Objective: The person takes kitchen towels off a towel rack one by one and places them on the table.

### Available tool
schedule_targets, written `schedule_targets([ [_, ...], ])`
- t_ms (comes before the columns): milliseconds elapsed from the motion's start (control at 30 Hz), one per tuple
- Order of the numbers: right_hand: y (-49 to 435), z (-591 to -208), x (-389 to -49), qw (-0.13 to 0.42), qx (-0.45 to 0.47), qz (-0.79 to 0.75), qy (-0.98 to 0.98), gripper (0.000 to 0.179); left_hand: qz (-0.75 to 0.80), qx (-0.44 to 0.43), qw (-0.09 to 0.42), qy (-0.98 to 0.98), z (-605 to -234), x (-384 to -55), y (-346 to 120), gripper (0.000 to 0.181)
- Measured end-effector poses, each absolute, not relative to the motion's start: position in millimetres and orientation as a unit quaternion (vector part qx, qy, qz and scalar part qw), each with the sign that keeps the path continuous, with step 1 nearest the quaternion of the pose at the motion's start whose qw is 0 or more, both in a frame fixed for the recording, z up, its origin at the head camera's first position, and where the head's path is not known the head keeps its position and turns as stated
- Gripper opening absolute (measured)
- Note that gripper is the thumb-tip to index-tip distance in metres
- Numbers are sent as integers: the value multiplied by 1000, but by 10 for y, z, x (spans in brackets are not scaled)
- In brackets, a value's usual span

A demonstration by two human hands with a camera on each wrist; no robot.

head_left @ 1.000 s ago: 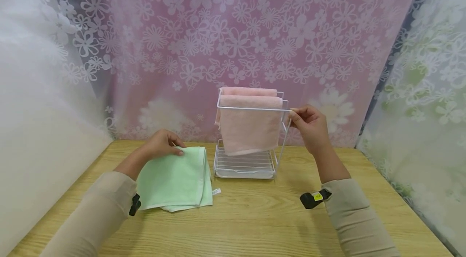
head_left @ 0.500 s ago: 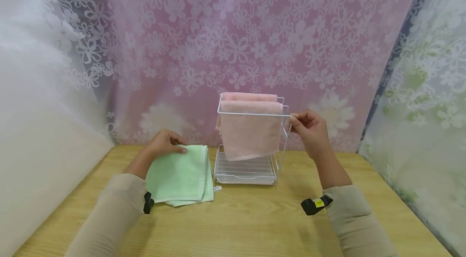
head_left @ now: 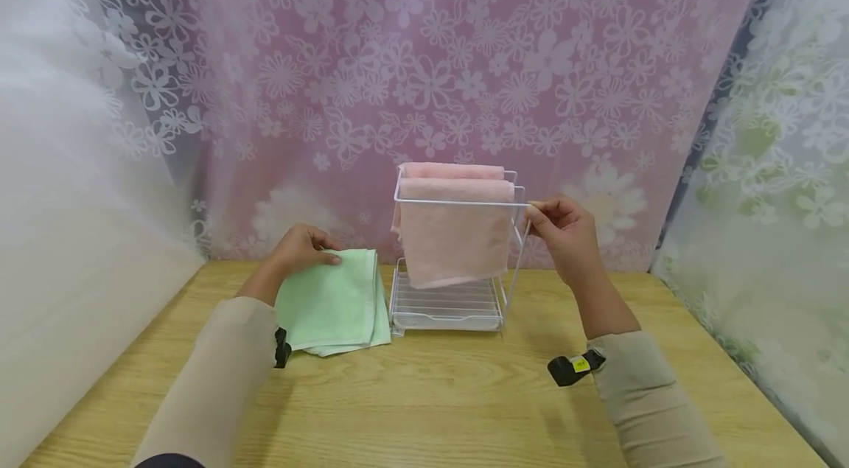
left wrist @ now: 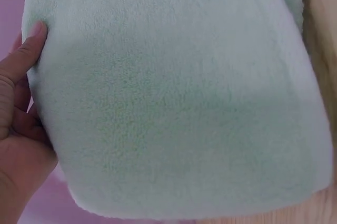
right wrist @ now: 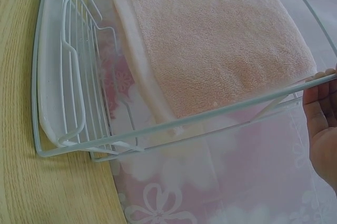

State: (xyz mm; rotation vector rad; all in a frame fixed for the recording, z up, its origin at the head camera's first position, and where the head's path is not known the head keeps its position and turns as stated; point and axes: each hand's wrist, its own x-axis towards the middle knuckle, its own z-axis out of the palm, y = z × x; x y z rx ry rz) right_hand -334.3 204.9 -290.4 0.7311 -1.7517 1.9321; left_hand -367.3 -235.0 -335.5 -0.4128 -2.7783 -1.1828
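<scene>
A folded light green towel (head_left: 332,302) hangs from my left hand (head_left: 301,250), which pinches its top edge between thumb and fingers; the towel fills most of the left wrist view. To its right stands a white wire rack (head_left: 462,202) with a pink towel (head_left: 458,243) draped over its upper bars. My right hand (head_left: 567,232) pinches the rack's upper right front corner. In the right wrist view the fingertips (right wrist: 327,79) wrap the frame's end, while the rest of that hand is cut off.
At the rack's base a white tray (head_left: 444,322) sits under a wire grid. The wooden table (head_left: 424,409) meets a pink flowered curtain (head_left: 431,85) behind the rack. White sheeting (head_left: 86,180) walls the left side and a flowered sheet (head_left: 783,232) the right.
My left hand has moved slightly right and up with the green towel, bringing its tag beside the rack's base. My right hand keeps its pinch on the rack corner.
</scene>
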Motion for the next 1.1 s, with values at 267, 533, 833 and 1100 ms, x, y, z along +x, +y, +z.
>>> schedule_targets([
  [267, 2063, -2922, -3352, 212, 282, 706, -614, 15, -362, -140, 60, -920, -3374, -3833, -2222, 18],
  [533, 2026, -2907, -3368, 218, 280, 716, -601, 16, -352, -131, 116, -920, -3611, -3898, -2084, 15],
  [833, 2012, -2906, -3350, 213, 273, 720, -601, 9, -338, -105, 97, -930, -3835, -3876, -1980, 23],
  [1100, 2025, -2906, -3356, 215, 277, 720, -600, 6, -329, -111, 100, -933, -3861, -3884, -1981, 31],
])
